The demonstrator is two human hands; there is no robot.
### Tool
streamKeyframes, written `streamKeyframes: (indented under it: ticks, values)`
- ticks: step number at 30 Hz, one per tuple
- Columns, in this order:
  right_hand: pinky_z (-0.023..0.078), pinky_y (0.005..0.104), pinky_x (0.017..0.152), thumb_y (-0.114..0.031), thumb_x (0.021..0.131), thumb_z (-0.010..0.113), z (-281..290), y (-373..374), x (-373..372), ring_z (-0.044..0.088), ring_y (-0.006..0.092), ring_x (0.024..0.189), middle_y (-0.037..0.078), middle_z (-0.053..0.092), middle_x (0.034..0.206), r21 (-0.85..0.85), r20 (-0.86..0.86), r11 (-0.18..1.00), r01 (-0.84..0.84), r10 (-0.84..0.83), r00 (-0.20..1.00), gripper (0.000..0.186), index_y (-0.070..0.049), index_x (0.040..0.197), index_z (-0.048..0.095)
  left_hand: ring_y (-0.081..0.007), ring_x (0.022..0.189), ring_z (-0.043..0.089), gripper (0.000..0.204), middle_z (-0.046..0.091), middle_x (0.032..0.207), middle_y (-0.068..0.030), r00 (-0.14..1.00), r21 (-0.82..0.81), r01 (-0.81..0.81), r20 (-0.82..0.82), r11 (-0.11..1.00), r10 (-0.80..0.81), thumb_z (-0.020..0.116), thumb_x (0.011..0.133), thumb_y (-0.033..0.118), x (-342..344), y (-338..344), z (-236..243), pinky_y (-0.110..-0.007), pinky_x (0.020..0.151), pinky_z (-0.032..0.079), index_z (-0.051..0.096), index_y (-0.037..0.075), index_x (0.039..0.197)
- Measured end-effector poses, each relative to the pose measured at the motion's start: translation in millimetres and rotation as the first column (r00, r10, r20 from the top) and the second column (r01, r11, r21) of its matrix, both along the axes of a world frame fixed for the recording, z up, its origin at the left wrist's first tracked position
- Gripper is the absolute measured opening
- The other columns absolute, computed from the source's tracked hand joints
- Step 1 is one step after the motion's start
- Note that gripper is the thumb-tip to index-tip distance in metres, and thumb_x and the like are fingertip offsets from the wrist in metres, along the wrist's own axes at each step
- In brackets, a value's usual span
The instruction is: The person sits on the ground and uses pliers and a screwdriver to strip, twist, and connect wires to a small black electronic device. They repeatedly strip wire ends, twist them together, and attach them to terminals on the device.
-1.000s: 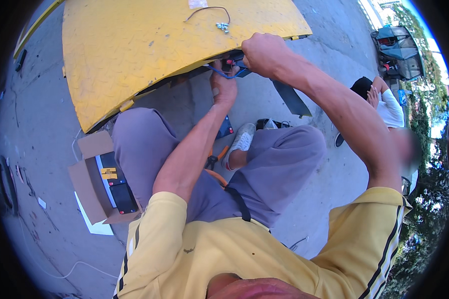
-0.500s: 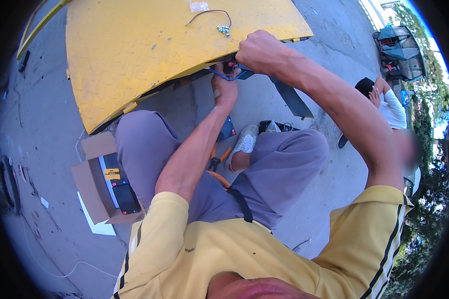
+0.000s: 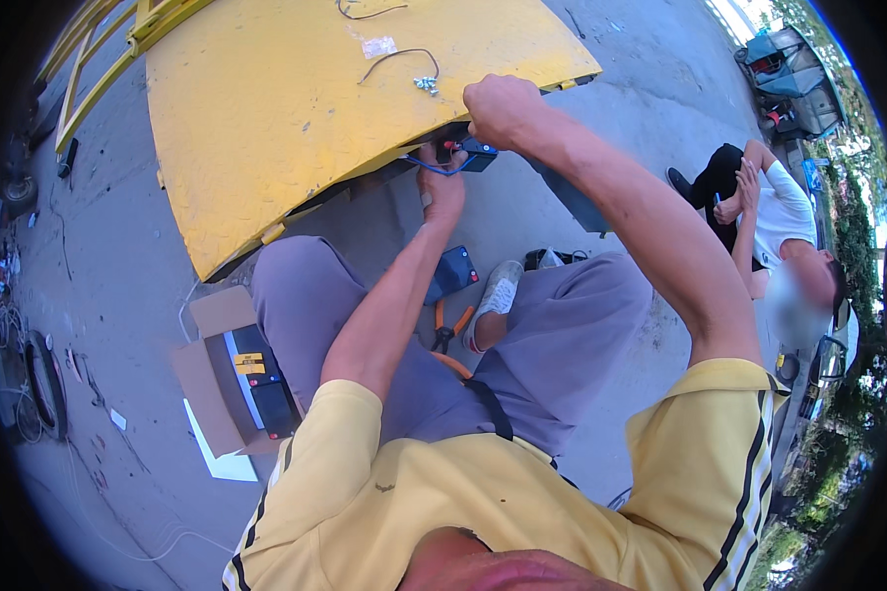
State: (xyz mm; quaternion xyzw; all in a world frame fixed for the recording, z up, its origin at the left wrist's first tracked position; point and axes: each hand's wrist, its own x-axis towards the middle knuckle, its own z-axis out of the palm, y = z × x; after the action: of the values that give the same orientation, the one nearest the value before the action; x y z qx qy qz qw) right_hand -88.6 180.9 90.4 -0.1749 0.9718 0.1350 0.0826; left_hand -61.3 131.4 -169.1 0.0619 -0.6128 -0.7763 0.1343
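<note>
Under the lip of the yellow metal platform (image 3: 296, 108), a black battery (image 3: 478, 158) with a red terminal and blue wire is partly visible. My left hand (image 3: 442, 182) is at its near side, fingers closed round something largely hidden among the wires. My right hand (image 3: 495, 106) is closed at the platform's edge just above the battery; what it grips is hidden. Small screws (image 3: 426, 86) and a short cable (image 3: 384, 62) lie on top of the platform. Below my hands, another black battery (image 3: 450, 274) and orange-handled pliers (image 3: 443, 332) lie on the concrete by my foot.
An open cardboard box (image 3: 202, 384) with batteries is beside my left knee. A tyre (image 3: 44, 384) and loose cords lie at far left, near a yellow frame (image 3: 97, 69). At right a person in white (image 3: 784, 207) sits on the ground; a covered vehicle (image 3: 788, 79) stands beyond.
My view has shifted, bringing more of the yellow frame and the seated person into sight. My right hand stays closed at the platform edge; my left stays beneath it among the wires.
</note>
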Motion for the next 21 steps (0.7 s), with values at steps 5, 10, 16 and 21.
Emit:
streamKeyframes:
  ticks: [5,10,16,21]
  values:
    - [0.058,0.0473,0.074,-0.029,0.088,0.070,17.8,48.8,38.1,0.076,0.0359,0.082,0.020,0.075,0.083,-0.249,-0.144,0.958,0.140,-0.180,0.973,0.029,-0.002,0.092,0.079,-0.0377,0.133,0.052,0.113,0.050,0.147,-0.0242,0.997,-0.399,-0.071,-0.018,0.914,0.069,0.098,0.065,0.022,15.5,-3.9,-0.7,-0.045,0.112,0.043,0.033,-0.001,0.154]
    - [0.047,0.0370,0.060,-0.038,0.096,0.072,-37.9,94.3,85.0,0.062,0.0209,0.063,0.010,0.070,0.071,-0.897,0.069,0.338,0.284,-0.528,0.846,0.040,0.001,0.088,0.076,-0.0434,0.138,0.046,0.124,0.044,0.149,-0.0304,0.992,-0.563,0.014,0.110,0.826,0.058,0.099,0.065,0.032,21.0,10.5,25.7,-0.047,0.115,0.040,0.024,-0.005,0.156]
    - [0.039,0.0237,0.061,-0.032,0.098,0.073,-47.3,93.8,87.2,0.052,0.0054,0.070,0.000,0.066,0.076,-0.909,0.323,-0.369,0.191,-0.338,0.884,0.033,0.001,0.095,0.076,-0.0414,0.126,0.050,0.123,0.046,0.136,-0.0277,0.983,-0.593,-0.054,0.112,0.803,0.148,0.101,0.061,0.041,12.5,20.2,18.5,-0.049,0.111,0.041,0.026,-0.006,0.146]
    - [0.036,0.0178,0.053,-0.029,0.102,0.069,-37.9,125.7,82.4,0.052,0.0002,0.066,-0.002,0.065,0.081,-0.781,0.361,-0.610,0.131,-0.269,0.893,0.026,-0.003,0.103,0.075,-0.0362,0.121,0.053,0.119,0.047,0.133,-0.0252,0.991,-0.729,-0.117,-0.042,0.674,0.126,0.101,0.060,0.040,7.5,8.2,9.6,-0.047,0.106,0.044,0.025,-0.002,0.142]
